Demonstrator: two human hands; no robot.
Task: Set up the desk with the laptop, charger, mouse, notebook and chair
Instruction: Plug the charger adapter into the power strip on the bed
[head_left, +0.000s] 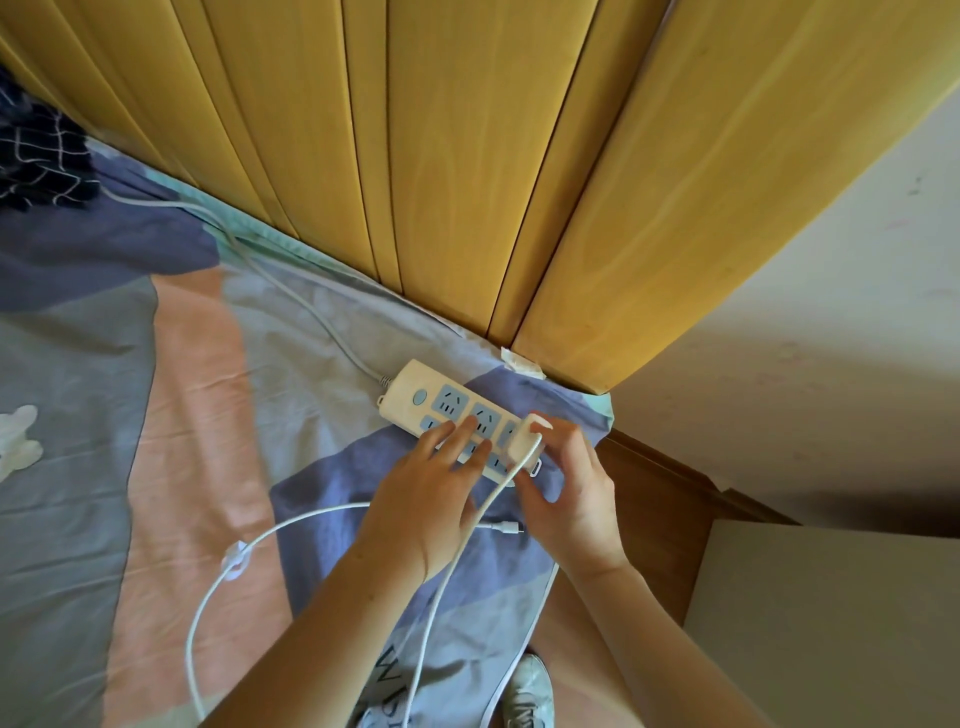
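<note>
The left hand (436, 483) presses flat, fingers straight, on the power strip (457, 415), steadying it on the bedsheet (208, 364). The right hand (566, 488) grips the charger (525, 441) at the end socket.

1. Both bare forearms reach forward from the bottom of the view, converging so that the hands lie just beside each other.
2. The left hand (428, 499) lies palm down, back of the hand up, with its fingers (465, 428) straight, spread and pressing flat.
3. The right hand (569, 496) sits just right of the left, its fingers curled and its thumb opposed, pinching a small block at its fingertips.
</note>
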